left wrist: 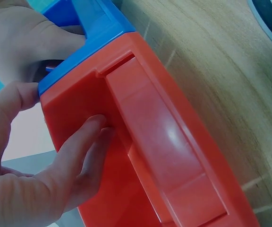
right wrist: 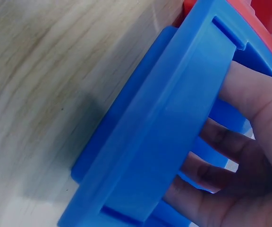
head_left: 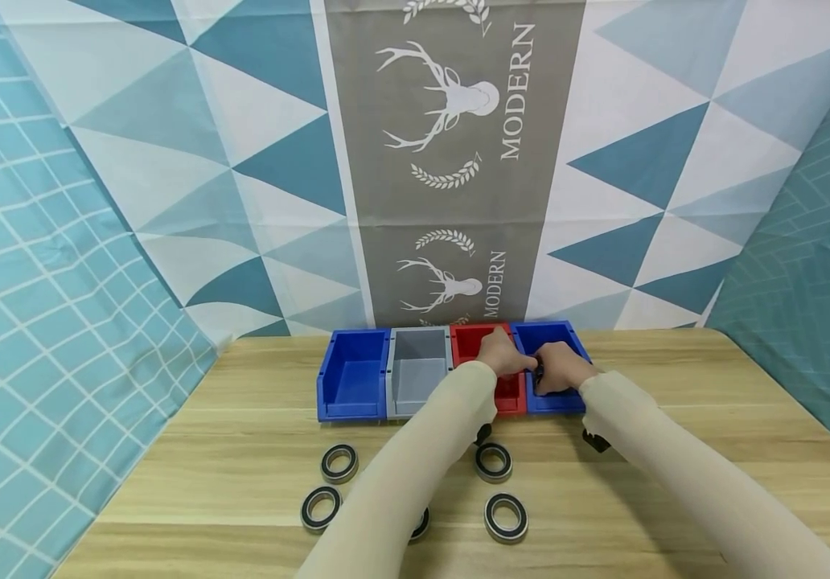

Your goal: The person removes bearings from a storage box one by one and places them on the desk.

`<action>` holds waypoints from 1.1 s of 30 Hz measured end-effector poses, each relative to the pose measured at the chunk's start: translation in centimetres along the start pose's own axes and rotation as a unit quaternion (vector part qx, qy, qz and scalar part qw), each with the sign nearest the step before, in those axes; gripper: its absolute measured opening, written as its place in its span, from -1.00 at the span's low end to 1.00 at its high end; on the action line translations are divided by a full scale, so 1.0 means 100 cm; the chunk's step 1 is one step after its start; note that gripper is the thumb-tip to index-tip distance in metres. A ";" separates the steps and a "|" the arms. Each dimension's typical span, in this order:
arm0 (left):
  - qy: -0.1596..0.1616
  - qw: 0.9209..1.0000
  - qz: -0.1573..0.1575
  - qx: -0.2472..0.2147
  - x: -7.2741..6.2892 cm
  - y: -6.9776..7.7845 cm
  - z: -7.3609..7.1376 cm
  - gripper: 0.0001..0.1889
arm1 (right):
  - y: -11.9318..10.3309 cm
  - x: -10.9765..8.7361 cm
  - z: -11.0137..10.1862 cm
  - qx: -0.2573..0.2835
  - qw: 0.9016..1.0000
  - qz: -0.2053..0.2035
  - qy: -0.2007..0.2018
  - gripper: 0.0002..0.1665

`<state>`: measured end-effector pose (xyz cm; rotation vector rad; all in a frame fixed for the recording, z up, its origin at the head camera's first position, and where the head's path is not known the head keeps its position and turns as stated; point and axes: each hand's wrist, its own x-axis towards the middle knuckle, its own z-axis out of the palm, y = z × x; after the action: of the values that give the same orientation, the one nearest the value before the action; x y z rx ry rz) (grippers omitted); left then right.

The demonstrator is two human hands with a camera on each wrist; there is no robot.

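Note:
My left hand [head_left: 503,354] reaches over the red bin [head_left: 509,402]. In the left wrist view its fingers [left wrist: 86,137] extend into that bin with nothing visible between them, and the thumb meets the rim beside the blue bin. My right hand [head_left: 561,367] reaches into the right-hand blue bin [head_left: 558,404]. The right wrist view shows its fingers [right wrist: 211,172] spread behind the bin's front lip, their tips hidden. Something dark shows beside the right hand, too small to identify.
A grey bin [head_left: 418,386] and another blue bin [head_left: 355,386] continue the row leftward. Several ring bearings lie on the wooden table [head_left: 227,474], among them one bearing [head_left: 507,536] in front and another [head_left: 327,474] at left. Patterned cloth [head_left: 451,201] hangs behind.

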<state>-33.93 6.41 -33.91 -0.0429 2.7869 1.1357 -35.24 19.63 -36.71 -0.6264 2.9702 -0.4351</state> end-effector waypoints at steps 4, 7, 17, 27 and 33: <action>0.000 1.000 -0.002 -0.004 -0.001 0.001 -0.001 -0.39 | 0.002 -0.001 -0.001 -0.002 1.000 -0.005 0.008 -0.77; 0.001 1.000 -0.002 -0.005 -0.001 0.001 -0.002 -0.39 | 0.002 -0.002 -0.002 -0.002 1.000 -0.004 0.016 -0.63; 0.002 1.000 -0.004 -0.003 -0.001 0.001 -0.001 -0.39 | 0.002 -0.007 -0.005 -0.007 0.999 -0.023 0.035 -0.52; -0.002 1.000 -0.010 -0.014 -0.002 0.004 -0.002 -0.33 | 0.002 -0.013 -0.013 -0.005 0.999 -0.023 0.040 -0.60; -0.006 1.000 -0.013 -0.012 -0.001 0.003 -0.001 -0.36 | 0.000 -0.017 -0.014 0.002 0.999 -0.029 0.037 -0.64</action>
<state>-33.83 6.59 -33.64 -0.0749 2.7550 1.1596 -33.91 20.68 -35.38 -0.7134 3.0259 -0.4795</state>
